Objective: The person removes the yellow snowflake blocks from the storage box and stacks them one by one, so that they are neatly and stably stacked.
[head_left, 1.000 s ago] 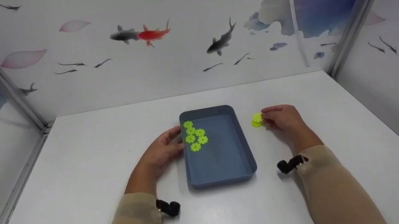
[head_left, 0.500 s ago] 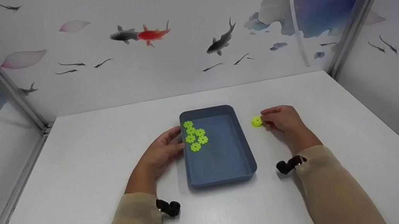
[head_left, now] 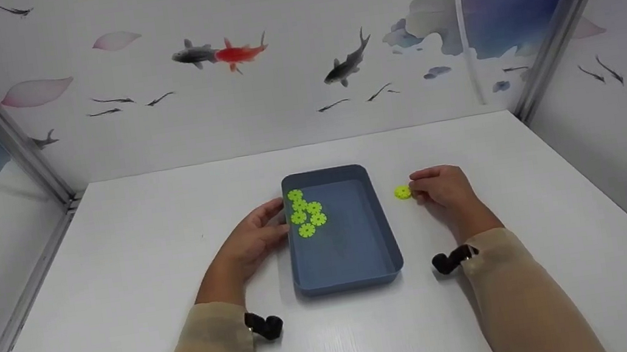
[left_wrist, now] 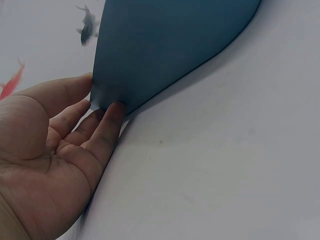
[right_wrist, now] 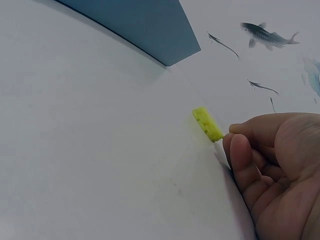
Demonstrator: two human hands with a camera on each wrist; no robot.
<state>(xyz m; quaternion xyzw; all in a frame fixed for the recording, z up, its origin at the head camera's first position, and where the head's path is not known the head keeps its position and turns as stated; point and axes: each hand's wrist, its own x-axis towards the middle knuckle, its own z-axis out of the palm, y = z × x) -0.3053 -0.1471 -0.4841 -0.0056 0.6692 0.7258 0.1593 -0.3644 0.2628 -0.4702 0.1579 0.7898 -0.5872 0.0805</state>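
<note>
A blue-grey rectangular tray [head_left: 348, 266] stands on the table, with several yellow-green notched plastic discs [head_left: 307, 230] lying flat inside along its left side. My left hand [head_left: 253, 238] rests against the tray's outer left wall. The left wrist view has its fingertips [left_wrist: 116, 111] touching that wall, the hand not wrapped round it. To the right of the tray, my right hand [head_left: 443, 187] pinches more yellow-green notched discs [head_left: 403, 192] at their edge between thumb and fingers. Seen edge-on in the right wrist view, these discs [right_wrist: 207, 124] lie together like a small stack; their number is unclear.
The white table [head_left: 134, 256] is enclosed by a back wall [head_left: 280, 113] and side walls printed with fish and petals. Metal posts [head_left: 568, 23] mark the back corners. A black wrist camera [head_left: 454, 259] sits on each sleeve.
The discs in my right fingers were offset one above another a second ago; now they lie lined up and flatter. The left hand and tray have stayed in place.
</note>
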